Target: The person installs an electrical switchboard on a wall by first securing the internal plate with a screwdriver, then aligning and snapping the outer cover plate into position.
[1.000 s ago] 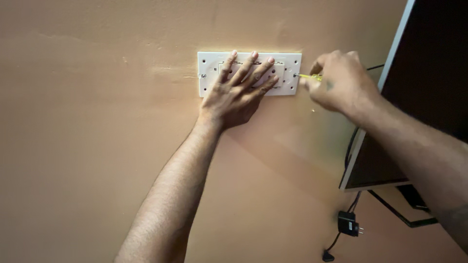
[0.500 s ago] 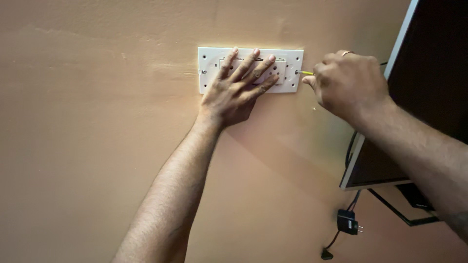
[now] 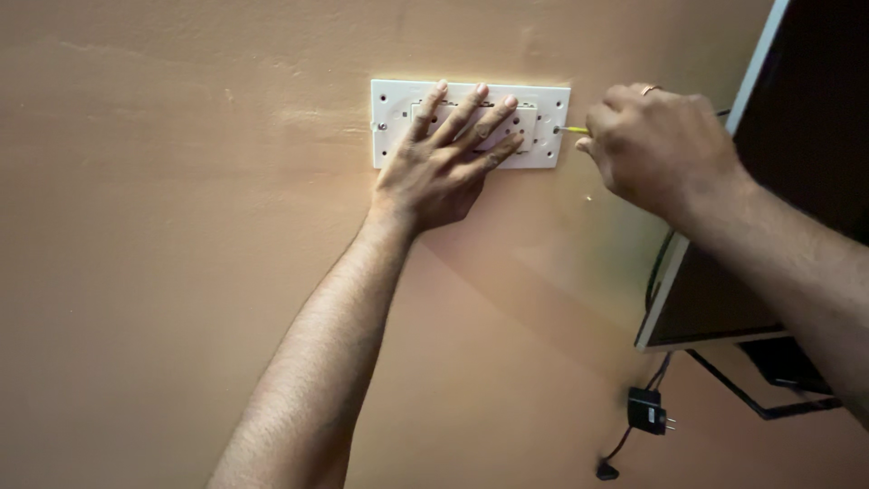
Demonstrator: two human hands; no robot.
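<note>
White switch plate (image 3: 389,127) pinned flat by open left hand (image 3: 434,172); right hand (image 3: 661,149) grips yellow screwdriver (image 3: 572,130) at right-edge screw, plate not yet secured, I'd judge.

Setting: room in a home, probably a living room or bedroom. Evidence: plain peach painted wall (image 3: 163,254); white switch plate (image 3: 391,127) mounted flush on it; dark flat screen (image 3: 724,308) on a bracket at right; black adapter (image 3: 646,409) and cable dangling below the screen.
</note>
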